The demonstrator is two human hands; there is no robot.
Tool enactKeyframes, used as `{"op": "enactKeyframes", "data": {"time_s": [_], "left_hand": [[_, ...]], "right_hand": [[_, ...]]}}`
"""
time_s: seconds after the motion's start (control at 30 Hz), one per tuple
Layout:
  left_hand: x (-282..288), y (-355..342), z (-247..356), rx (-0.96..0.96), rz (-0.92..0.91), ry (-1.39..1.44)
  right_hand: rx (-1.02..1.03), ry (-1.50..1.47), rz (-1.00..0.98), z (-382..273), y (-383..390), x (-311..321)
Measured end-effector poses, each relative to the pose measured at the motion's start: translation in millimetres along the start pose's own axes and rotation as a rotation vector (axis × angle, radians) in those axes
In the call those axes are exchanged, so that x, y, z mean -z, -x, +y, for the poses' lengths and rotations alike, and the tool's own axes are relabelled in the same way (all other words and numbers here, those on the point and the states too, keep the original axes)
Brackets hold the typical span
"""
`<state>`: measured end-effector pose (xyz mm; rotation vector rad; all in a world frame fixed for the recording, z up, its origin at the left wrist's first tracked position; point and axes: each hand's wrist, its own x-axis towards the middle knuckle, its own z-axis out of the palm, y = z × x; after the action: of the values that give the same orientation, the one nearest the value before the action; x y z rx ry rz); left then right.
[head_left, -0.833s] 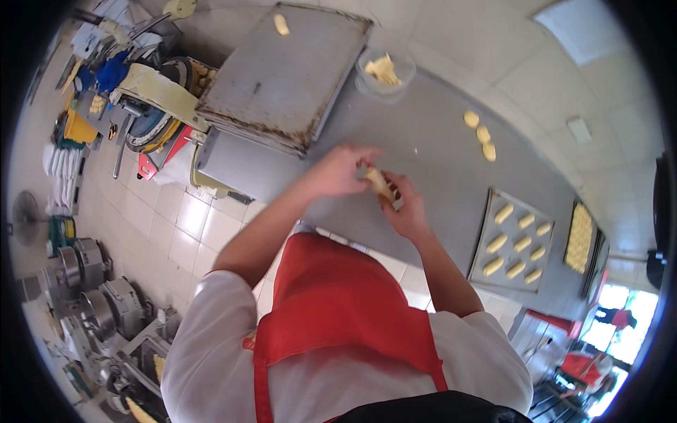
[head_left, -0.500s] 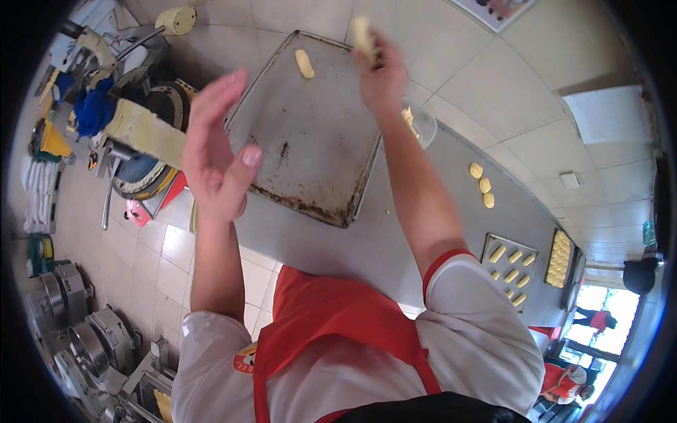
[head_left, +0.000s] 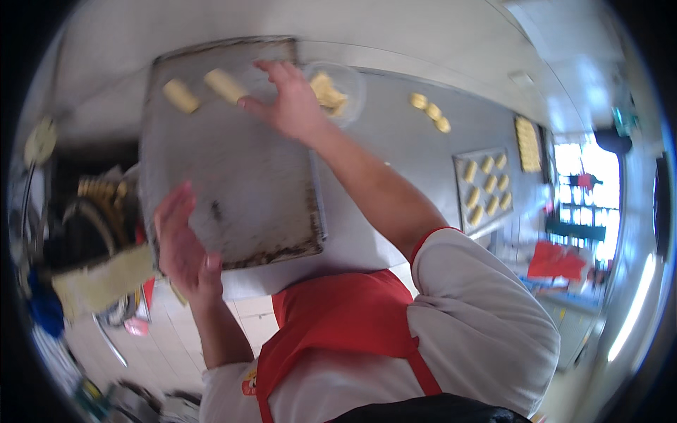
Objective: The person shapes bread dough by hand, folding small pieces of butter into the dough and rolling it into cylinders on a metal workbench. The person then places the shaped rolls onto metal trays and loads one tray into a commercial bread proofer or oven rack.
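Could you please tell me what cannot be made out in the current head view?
All in the head view:
- Whether the right hand's thumb touches the nearer dough piece: motion blur hides it.
- Whether the left hand touches the large tray: blur and the angle from above hide any gap.
- Fine detail of the yellow contents in the bowl: blurred.
- The black item's full shape: cut off by the lower edge.
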<state>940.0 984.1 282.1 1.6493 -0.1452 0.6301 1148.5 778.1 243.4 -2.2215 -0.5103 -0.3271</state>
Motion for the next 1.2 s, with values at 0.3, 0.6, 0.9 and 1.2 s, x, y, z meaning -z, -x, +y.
{"op": "enactKeyframes", "data": {"time_s": [0.3, 0.6, 0.9, 1.2], "left_hand": [[-156.9, 48.0, 47.0, 0.164, -0.498, 0.238], [-381.5, 79.3, 4.8, 0.312, -0.593, 0.185], [-494.3, 129.1, -28.3, 0.678, -0.46, 0.146], [-421.0, 222.4, 17.0, 0.539, -0.359, 0.097]], "right_hand": [[-0.385, 0.65, 0.167, 287.3, 194.8, 254.6], [-0.266, 0.429, -0.051, 418.1, 184.6, 336.7], [-0.571, -0.554, 0.234, 166.7, 298.5, 333.6], [-1.115, -0.756, 0.197, 116.5, 339.1, 272.9]]}}
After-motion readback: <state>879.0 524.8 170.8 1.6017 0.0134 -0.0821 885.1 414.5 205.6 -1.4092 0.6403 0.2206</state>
